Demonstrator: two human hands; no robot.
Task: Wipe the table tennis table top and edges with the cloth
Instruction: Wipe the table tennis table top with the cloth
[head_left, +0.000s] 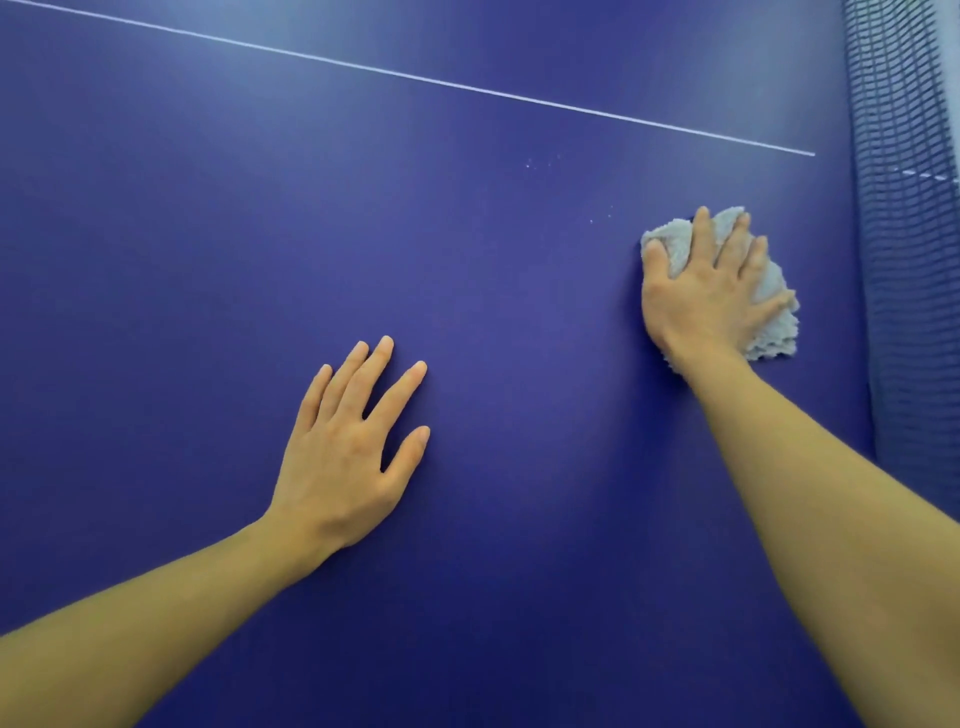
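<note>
1. Blue desk (156, 260) fills the view. White line (415, 78) runs from 10 to 3 o'clock, and the net (904, 260) stands at the 3 o'clock edge.
2. Grey cloth (774, 332) lies bunched on the desk at 3 o'clock, just beside the net.
3. R hand (706, 296) sits flat on the cloth, fingers splayed, pressing not clutching. Prob. to spread pressure & drag it.
4. L hand (337, 457) at 6 o'clock, fingers straight & apart, palm down on bare desk, holding nothing. Likely a brace for the fwd lean.
5. Pale specks (540, 163) at 11 o'clock from the cloth look unwiped. Desk edges not in view.
</note>
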